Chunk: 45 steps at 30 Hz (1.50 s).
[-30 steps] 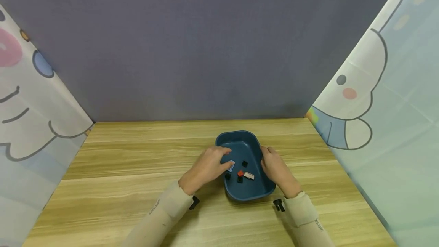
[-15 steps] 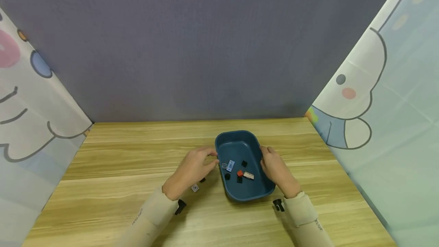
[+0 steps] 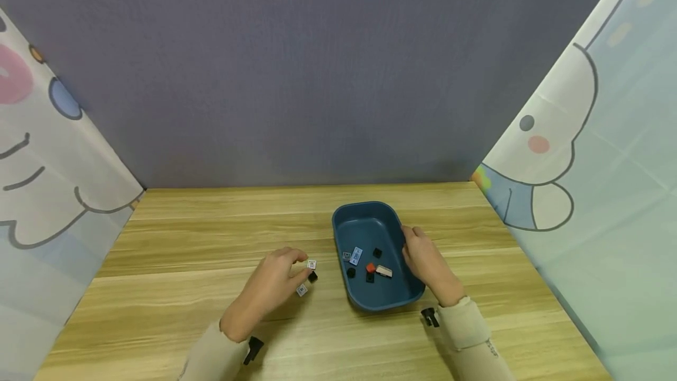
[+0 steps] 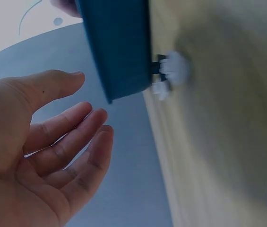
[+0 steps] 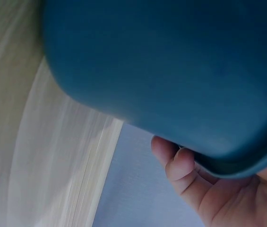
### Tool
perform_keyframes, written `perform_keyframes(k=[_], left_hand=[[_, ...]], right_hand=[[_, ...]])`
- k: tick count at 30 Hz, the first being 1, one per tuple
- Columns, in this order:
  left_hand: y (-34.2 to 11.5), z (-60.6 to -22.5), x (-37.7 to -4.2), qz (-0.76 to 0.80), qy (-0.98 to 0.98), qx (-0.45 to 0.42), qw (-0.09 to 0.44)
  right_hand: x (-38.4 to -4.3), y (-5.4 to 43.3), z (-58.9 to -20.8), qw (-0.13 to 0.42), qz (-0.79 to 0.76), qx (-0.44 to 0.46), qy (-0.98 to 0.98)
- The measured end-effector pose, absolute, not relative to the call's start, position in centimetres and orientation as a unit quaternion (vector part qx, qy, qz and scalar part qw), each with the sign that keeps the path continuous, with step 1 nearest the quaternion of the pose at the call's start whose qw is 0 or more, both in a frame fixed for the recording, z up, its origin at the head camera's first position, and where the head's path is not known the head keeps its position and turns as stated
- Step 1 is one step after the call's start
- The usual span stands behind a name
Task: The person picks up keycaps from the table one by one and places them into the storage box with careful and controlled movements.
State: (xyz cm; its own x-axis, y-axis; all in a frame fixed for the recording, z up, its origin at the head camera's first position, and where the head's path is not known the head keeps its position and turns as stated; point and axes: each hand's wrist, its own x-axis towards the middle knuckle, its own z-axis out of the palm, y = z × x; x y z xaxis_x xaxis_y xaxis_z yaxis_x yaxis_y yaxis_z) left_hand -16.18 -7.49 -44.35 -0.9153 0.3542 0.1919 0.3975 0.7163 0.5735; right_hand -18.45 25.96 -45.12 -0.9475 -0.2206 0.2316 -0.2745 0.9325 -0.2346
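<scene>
I see the rounded dark-blue plastic box (image 3: 370, 233) standing on the light wooden bench (image 3: 222, 234); inside lies a small red piece (image 3: 371, 267). The right hand (image 3: 428, 262) grips the box's right rim. The left hand (image 3: 271, 281), thumb and fingers apart, is near two small white square tiles (image 3: 301, 290) and one black piece (image 3: 313, 277).

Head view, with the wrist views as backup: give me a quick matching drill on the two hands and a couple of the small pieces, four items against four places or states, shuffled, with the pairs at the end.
1. left hand
2. right hand
3. red piece
4. loose black piece

A. inside the blue bin, next to a whitish bar
B. on the tabletop, between two pale square pieces
C. holding nothing, thumb and fingers apart
D. gripping the bin's edge

Pairs: 1-C, 2-D, 3-A, 4-B
</scene>
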Motion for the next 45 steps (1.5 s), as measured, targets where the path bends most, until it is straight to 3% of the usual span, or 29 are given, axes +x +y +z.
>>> perform_keyframes(k=[7, 31, 45], left_hand=[[-8.5, -45.9, -14.7, -0.312, -0.928, -0.198, 0.051], [-7.9, -48.1, -13.2, -0.243, -0.952, -0.185, 0.024], [-7.0, -48.4, -13.1, -0.196, -0.965, -0.168, 0.05]], right_hand=[[-18.4, 25.9, -45.0, 0.097, 0.135, 0.127, -0.978], [-18.5, 26.1, -45.1, 0.097, 0.135, 0.129, -0.978], [-18.5, 26.1, -45.2, 0.098, 0.131, 0.125, -0.979]])
